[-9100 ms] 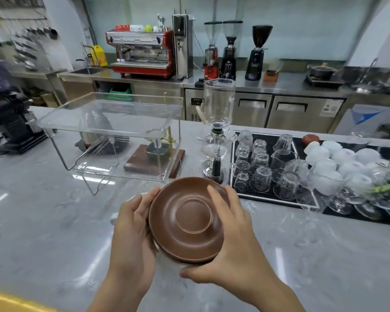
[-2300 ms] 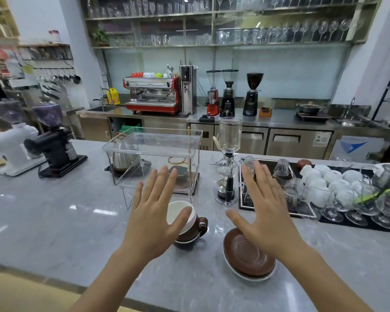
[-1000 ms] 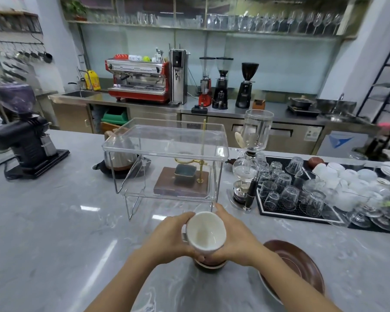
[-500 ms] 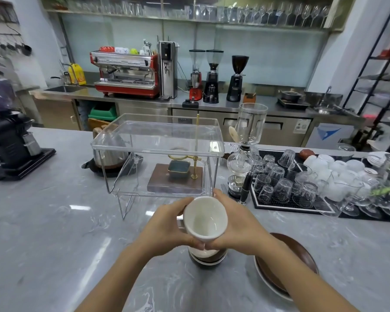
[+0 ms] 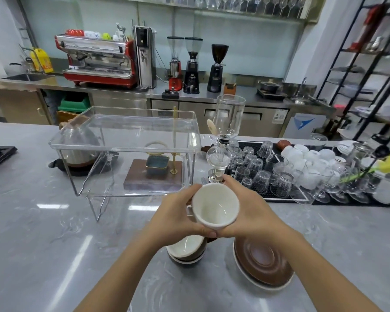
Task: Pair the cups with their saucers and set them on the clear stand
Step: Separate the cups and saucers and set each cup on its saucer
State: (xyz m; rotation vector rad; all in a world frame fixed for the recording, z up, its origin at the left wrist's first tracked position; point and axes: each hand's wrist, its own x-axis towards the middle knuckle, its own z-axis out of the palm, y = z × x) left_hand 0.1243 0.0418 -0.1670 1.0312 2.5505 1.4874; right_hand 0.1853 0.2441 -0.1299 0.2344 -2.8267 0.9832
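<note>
I hold a cup with a white inside above the counter, its mouth turned toward me. My left hand grips its left side and my right hand grips its right side. Directly beneath it, more brown cups with white insides sit stacked on the grey counter. A small stack of brown saucers lies just right of them. The clear stand rises behind and left of my hands, its top tray bare.
A glass siphon brewer stands close behind my right hand. A black mat with several upturned glasses and white cups fills the right. Under the stand sits a wooden block with a brass post; a kettle is behind it.
Both hands closed round the top cup and lifted it off the stack; it now hangs higher above the cups left on the counter.
</note>
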